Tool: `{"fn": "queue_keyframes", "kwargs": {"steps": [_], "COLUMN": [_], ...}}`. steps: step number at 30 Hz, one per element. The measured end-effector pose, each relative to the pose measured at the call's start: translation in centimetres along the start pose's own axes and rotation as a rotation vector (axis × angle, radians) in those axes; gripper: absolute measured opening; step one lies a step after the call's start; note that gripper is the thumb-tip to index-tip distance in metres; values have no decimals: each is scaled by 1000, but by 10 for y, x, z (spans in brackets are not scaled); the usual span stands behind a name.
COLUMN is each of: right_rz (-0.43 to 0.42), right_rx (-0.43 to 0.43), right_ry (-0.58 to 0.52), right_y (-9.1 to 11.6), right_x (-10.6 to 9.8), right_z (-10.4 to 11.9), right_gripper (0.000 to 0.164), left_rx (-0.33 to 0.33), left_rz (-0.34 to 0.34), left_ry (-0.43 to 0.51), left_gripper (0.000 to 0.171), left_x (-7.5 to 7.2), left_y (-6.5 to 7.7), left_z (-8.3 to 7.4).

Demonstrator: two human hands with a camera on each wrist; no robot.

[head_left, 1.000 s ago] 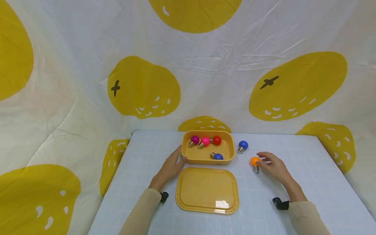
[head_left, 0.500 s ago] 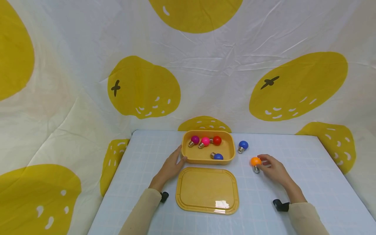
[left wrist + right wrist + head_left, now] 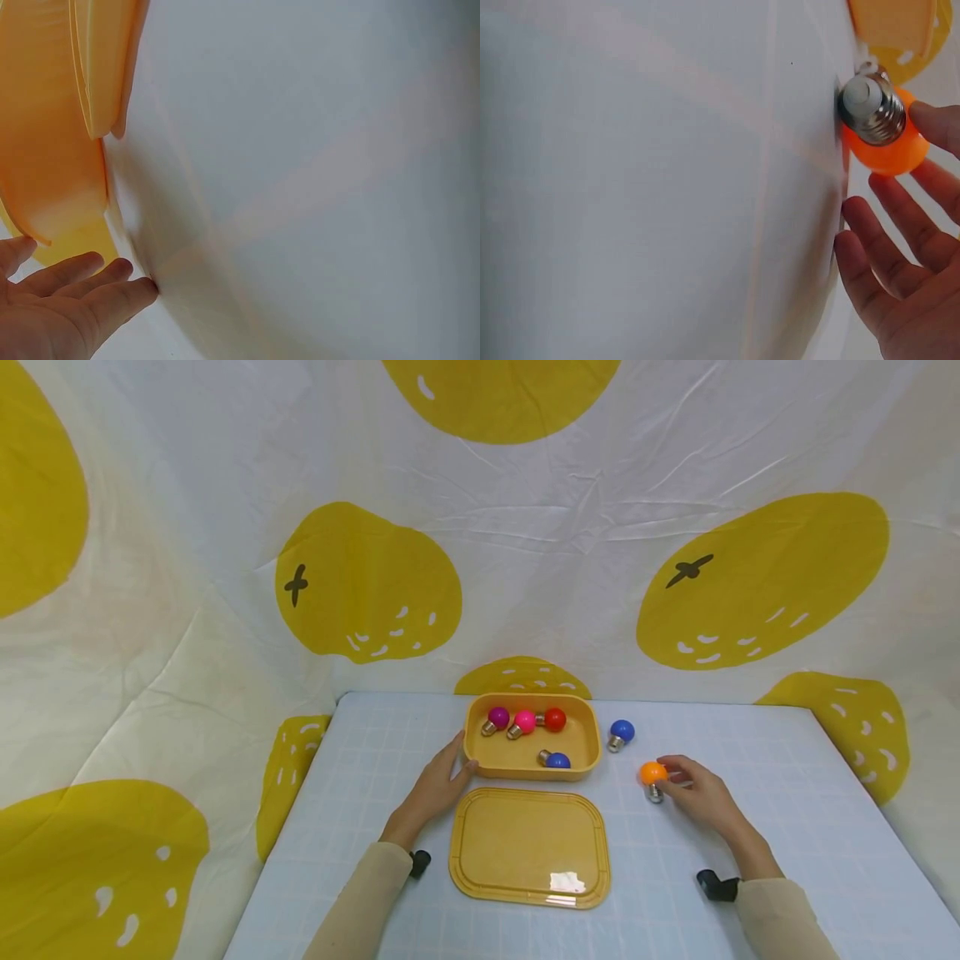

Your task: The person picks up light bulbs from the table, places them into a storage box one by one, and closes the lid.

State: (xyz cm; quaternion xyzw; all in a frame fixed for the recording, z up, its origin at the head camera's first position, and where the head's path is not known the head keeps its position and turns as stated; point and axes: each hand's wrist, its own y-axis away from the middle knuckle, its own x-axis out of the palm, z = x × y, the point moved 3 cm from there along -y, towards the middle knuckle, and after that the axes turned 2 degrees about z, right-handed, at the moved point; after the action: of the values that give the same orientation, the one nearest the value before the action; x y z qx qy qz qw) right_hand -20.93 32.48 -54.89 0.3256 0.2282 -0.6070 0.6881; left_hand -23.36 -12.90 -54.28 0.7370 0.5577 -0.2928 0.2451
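My right hand [image 3: 699, 792] is at an orange light bulb [image 3: 652, 772] on the table. In the right wrist view, its thumb touches one side of the orange bulb [image 3: 889, 154] and fingertips meet the other side; the metal screw base points toward the camera. My left hand [image 3: 435, 789] lies along the left end of a yellow box [image 3: 517, 772], fingers mostly straight and thumb by the front corner. Inside the box are a purple bulb [image 3: 498, 718], a pink bulb [image 3: 525, 721], a red bulb [image 3: 555, 719] and a blue bulb [image 3: 557, 761], partly hidden by the front wall.
Another blue bulb [image 3: 622, 731] lies on the table right of the box. In front of the box sits a flat yellow lid [image 3: 528, 843]. A pale checked cloth covers the table [image 3: 675, 902]; a fruit-print curtain [image 3: 540, 593] hangs behind.
My right hand's fingers have come down and closed in around the orange bulb, which stays in about the same spot. The left hand and the box have not moved.
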Motion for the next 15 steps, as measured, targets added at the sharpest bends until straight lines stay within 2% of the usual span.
{"fn": "queue_keyframes", "kwargs": {"steps": [15], "right_rz": [-18], "right_rx": [-16], "right_ry": [3], "right_y": [0], "right_x": [-2], "right_z": [3], "right_gripper": [52], "left_rx": [-4], "left_rz": [5], "left_ry": [-5], "left_gripper": [71], "left_x": [-1], "left_y": [0], "left_z": [-2]}}
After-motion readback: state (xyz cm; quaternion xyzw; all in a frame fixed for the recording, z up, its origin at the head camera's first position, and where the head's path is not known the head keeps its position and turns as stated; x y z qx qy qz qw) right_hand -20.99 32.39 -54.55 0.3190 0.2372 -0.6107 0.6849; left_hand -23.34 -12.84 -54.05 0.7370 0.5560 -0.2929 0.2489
